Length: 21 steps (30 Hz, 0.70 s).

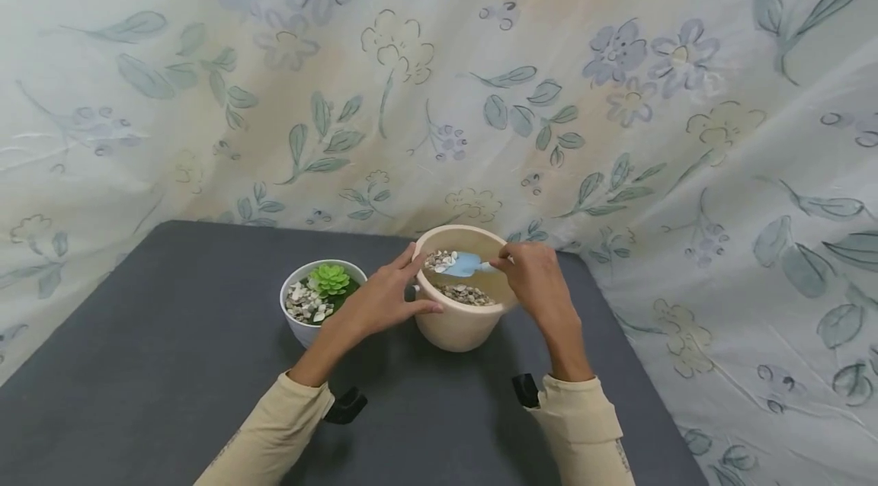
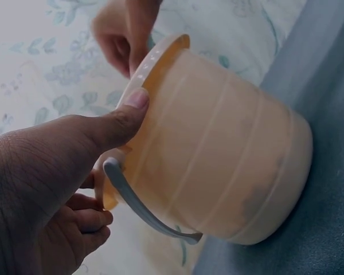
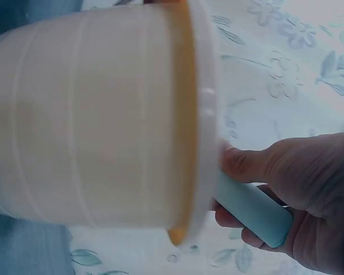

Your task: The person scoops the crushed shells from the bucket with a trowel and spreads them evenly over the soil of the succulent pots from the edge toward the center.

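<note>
A cream plastic bucket (image 1: 456, 330) stands on the dark table, with small stones (image 1: 468, 294) lying inside it. My left hand (image 1: 384, 299) grips the bucket's rim from the left, thumb on the near side. In the left wrist view, the bucket's grey carrying handle (image 2: 143, 212) hangs against its wall. My right hand (image 1: 538, 280) holds a light blue toy shovel (image 1: 463, 266) by its handle, fingers wrapped round it. The shovel's blade is over the bucket's opening and carries a heap of pebbles (image 1: 439, 260). In the right wrist view the bucket hides the blade.
Left of the bucket is a white pot (image 1: 302, 330) holding a green succulent (image 1: 329, 279) and pale stones (image 1: 307, 303); my left forearm passes close by it. A flowered cloth (image 1: 439, 128) hangs behind the grey table (image 1: 171, 364).
</note>
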### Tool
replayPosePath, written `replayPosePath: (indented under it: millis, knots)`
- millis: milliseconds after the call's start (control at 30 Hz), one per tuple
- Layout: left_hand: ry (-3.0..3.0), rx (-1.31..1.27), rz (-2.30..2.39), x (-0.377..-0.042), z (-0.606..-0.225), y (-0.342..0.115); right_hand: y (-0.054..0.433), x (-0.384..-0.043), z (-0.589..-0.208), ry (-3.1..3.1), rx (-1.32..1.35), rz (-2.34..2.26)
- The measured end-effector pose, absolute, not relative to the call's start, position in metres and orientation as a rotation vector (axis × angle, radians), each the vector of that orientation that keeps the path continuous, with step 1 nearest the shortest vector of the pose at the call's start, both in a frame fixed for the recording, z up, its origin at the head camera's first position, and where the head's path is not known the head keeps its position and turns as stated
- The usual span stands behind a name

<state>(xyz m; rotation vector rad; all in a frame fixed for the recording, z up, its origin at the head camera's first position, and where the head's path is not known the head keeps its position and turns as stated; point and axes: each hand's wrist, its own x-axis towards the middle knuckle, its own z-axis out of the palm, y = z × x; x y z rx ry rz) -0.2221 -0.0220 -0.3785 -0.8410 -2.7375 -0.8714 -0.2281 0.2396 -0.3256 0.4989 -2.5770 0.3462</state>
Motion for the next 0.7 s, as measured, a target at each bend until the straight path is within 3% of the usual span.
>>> replayPosePath:
  millis: [700]
  knots:
    - [-2.763, -0.847, -0.904, -0.224, -0.380, -0.026, 0.257, -0.191, -0.303, -2.598, 0.313, 0.459]
